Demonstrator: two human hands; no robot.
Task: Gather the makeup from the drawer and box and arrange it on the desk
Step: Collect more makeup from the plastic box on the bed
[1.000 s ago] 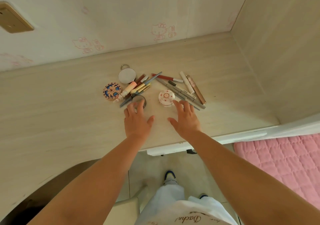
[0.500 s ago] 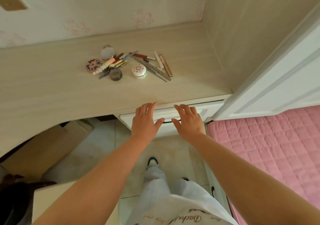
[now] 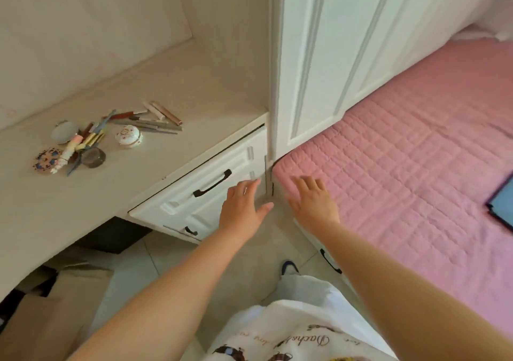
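Beside the drawer [image 3: 211,183], both hands now hover.

Our left hand [image 3: 244,208] and right hand [image 3: 313,202] hang with fingers spread, holding nothing, and open floor [image 3: 266,238] lies beneath us. At ten o'clock the drawer front [image 3: 205,191] and its black handle [image 3: 212,184] stand unblocked. At twelve, the wardrobe corner [image 3: 273,83] bars us. At two, the pink bed [image 3: 402,166] fills the side. The desk [image 3: 83,199] carries clutter at ten.
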